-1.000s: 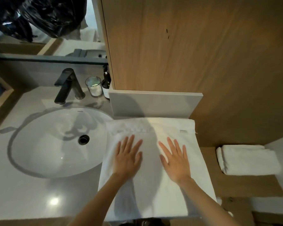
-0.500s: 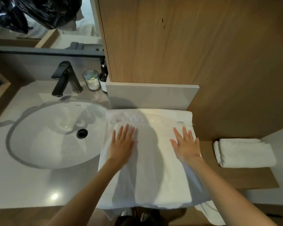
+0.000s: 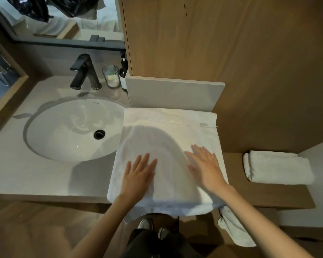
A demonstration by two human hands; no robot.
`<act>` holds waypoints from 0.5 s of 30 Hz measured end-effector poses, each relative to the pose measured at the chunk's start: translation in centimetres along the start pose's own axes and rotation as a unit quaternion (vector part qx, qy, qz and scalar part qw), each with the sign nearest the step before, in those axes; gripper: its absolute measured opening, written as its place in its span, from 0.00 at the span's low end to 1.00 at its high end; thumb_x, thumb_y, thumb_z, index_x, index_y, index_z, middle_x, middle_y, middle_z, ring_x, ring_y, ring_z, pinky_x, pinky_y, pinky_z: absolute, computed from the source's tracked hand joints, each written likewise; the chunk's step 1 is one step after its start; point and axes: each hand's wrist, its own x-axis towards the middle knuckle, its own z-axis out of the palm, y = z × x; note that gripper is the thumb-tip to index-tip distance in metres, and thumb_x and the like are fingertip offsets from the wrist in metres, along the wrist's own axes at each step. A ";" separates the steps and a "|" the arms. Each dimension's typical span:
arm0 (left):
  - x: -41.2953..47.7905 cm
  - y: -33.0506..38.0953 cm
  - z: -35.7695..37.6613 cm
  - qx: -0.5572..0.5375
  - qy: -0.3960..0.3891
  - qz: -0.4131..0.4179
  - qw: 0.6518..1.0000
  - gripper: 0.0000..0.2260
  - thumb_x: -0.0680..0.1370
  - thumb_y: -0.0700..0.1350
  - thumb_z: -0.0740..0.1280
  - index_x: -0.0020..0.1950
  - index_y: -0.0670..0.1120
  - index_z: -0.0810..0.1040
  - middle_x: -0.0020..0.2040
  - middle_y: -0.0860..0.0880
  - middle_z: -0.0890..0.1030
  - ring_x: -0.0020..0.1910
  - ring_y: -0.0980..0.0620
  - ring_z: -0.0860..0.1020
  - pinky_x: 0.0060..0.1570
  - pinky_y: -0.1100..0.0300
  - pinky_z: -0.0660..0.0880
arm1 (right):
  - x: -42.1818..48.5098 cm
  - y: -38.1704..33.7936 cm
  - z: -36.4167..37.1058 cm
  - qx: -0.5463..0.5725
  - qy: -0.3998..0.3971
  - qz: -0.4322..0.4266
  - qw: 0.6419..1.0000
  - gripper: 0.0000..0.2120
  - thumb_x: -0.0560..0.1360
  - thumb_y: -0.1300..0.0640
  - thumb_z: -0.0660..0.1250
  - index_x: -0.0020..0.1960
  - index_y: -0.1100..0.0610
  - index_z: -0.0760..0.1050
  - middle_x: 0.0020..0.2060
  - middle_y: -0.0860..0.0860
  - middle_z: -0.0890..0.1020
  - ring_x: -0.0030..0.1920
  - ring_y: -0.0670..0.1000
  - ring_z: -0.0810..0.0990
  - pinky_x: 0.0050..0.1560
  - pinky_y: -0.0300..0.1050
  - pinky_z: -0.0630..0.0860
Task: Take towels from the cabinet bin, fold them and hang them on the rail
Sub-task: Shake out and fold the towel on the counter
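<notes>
At the bottom of the frame, a loose end of cloth (image 3: 235, 231) hangs below the front edge of the table (image 3: 45, 174). I cannot tell if it belongs to the same piece. Just above it, the left hand (image 3: 138, 175) and the right hand (image 3: 205, 168) lie flat on the white towel (image 3: 168, 131), fingers straight and a little spread. They press the cloth and pinch nothing.

The towel is spread in the middle of the frame. Its near edge goes over the front of the table, and its left edge lies over the rim of the sink (image 3: 63, 131). A second, folded towel (image 3: 276, 168) rests on a lower wooden shelf (image 3: 268, 196) at the right of the frame. In the upper left stands the faucet (image 3: 84, 71).

I think the fold is not finished. If the palms push towards the body, the hanging weight may pull the whole towel off the edge. If one hand presses harder, the layers may shift and the edges will not match. The corner over the sink may also pick up water. No rail is visible.
</notes>
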 end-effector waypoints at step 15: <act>-6.3 -2.3 -0.7 -0.090 0.160 -0.195 0.963 0.17 0.76 0.47 0.71 0.64 0.47 0.77 0.62 0.40 0.76 0.56 0.39 0.76 0.52 0.46 0.75 | -7.4 4.3 1.9 0.148 0.021 0.135 0.979 0.20 0.73 0.39 0.69 0.65 0.33 0.71 0.78 0.46 0.53 0.75 0.59 0.54 0.71 0.60 0.57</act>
